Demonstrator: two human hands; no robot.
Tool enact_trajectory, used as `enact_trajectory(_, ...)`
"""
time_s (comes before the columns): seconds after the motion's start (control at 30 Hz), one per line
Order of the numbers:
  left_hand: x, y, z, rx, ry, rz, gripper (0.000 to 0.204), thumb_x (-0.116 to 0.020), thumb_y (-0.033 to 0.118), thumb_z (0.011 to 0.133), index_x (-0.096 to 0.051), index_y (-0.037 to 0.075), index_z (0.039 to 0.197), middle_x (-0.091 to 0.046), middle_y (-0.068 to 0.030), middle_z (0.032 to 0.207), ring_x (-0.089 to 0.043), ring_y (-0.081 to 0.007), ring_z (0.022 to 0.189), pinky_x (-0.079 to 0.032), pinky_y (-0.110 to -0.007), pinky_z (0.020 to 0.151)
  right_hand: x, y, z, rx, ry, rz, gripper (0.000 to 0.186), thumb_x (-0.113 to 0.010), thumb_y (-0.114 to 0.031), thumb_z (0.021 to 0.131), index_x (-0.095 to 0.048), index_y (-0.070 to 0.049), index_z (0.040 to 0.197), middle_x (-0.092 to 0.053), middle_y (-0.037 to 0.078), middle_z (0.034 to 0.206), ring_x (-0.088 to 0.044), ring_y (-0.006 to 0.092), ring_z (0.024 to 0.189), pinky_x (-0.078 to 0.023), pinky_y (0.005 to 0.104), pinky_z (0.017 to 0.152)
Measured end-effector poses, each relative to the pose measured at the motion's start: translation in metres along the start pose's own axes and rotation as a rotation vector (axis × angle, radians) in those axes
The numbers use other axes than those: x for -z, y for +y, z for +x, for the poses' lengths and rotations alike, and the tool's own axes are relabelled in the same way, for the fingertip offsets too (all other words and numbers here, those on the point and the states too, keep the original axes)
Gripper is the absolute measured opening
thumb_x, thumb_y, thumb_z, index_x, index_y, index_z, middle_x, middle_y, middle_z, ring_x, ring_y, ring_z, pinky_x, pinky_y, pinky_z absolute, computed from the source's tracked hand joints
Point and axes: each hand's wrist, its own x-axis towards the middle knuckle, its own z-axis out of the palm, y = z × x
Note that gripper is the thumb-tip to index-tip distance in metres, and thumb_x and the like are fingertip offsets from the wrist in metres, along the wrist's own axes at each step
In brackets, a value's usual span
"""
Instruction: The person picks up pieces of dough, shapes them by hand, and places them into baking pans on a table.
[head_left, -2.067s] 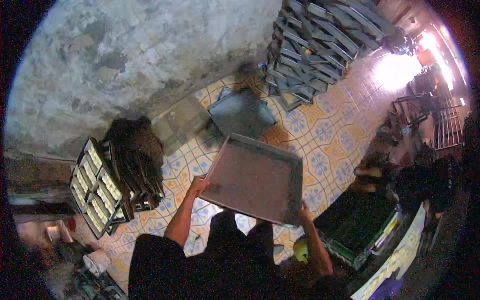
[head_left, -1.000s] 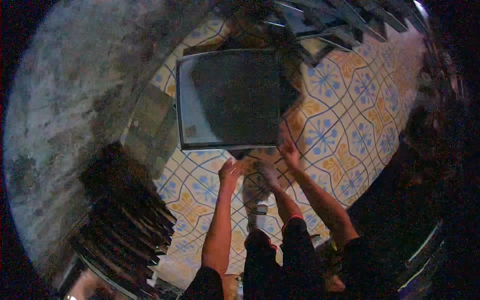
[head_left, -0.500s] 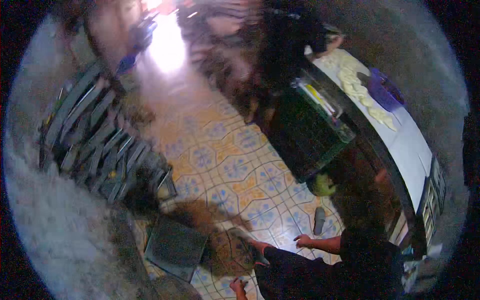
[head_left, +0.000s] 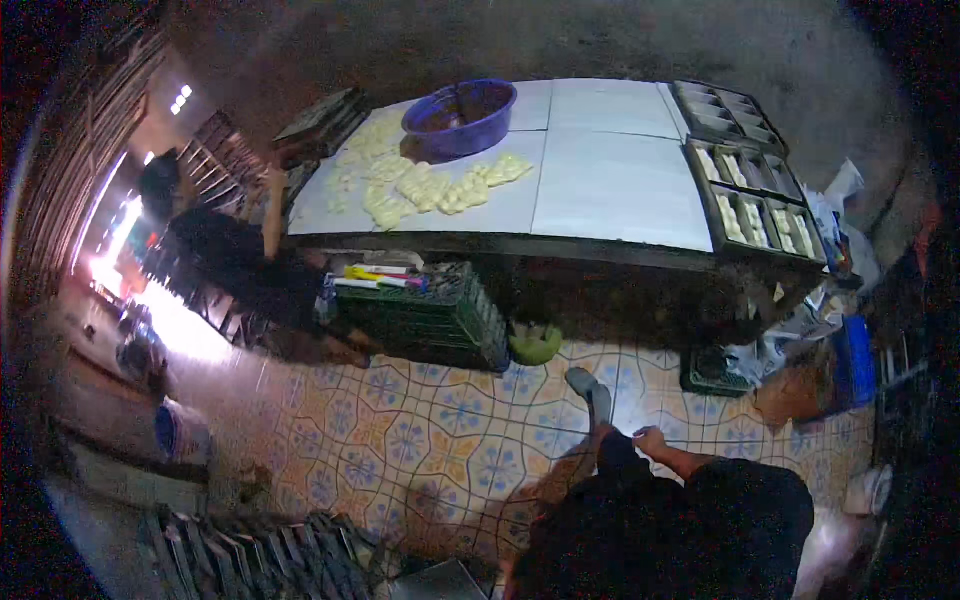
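Note:
My right hand (head_left: pixel 651 442) hangs low over the patterned floor, in front of my dark-clothed leg. Its fingers look loosely curled, and nothing shows in them. It is apart from everything and nearest to my own shoe (head_left: pixel 588 386). My left hand is out of sight. Ahead stands a long white-topped table (head_left: pixel 625 185). Pale yellow dough pieces (head_left: pixel 440 190) lie in a heap on its left half, next to a purple basin (head_left: pixel 462 120). Dark baking pans at the right end have compartments, several holding pale dough pieces (head_left: pixel 788 232).
Beneath the table are a dark green crate (head_left: pixel 450 320) with rolls or packets on top and a round green thing (head_left: pixel 535 342). Bags (head_left: pixel 800 325) and a blue container (head_left: pixel 857 362) stand at right. Stacked dark pans (head_left: pixel 270 560) line the lower left. A person (head_left: pixel 215 245) in dark clothes is at the table's left end.
My view has swung right, so the table now lies across the front. My left hand has dropped out of view; my right hand still hangs by my leg. My foot has stepped forward.

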Motion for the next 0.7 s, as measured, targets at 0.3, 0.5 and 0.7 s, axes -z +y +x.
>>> enact_trajectory(0.3,-0.241,0.218,0.029,-0.38,-0.235,0.189,0.024,-0.059,0.029,0.088,-0.053,0.008,0.077,-0.049,-0.0025,0.061,-0.046,-0.0149,0.053,-0.038,-0.034,0.048,0.122,-0.13,0.227,0.038,0.18,0.673,0.014,-0.052,-0.007,0.089,-0.061,0.003,0.092,-0.059,0.008,0.069,-0.057,0.0118,0.061,-0.046,0.0272,0.054)
enact_trajectory(0.5,-0.376,0.326,0.035,-0.559,-0.312,0.224,0.028,-0.057,0.028,0.09,-0.052,0.007,0.072,-0.046,-0.0019,0.059,-0.043,-0.0128,0.051,-0.036,-0.032,0.048,0.202,-0.264,0.371,0.318,0.17,0.669,0.024,-0.063,-0.016,0.085,-0.064,0.002,0.101,-0.063,0.006,0.073,-0.057,0.0099,0.066,-0.047,0.0267,0.059)
enact_trajectory(0.7,-0.408,0.365,0.049,-0.524,-0.233,0.292,0.033,-0.056,0.027,0.092,-0.05,0.006,0.067,-0.043,-0.0013,0.057,-0.04,-0.0106,0.05,-0.034,-0.03,0.048,0.231,-0.35,0.496,0.302,0.052,0.666,0.026,-0.058,-0.017,0.088,-0.064,0.003,0.103,-0.067,0.009,0.083,-0.059,0.0124,0.066,-0.049,0.0268,0.063)
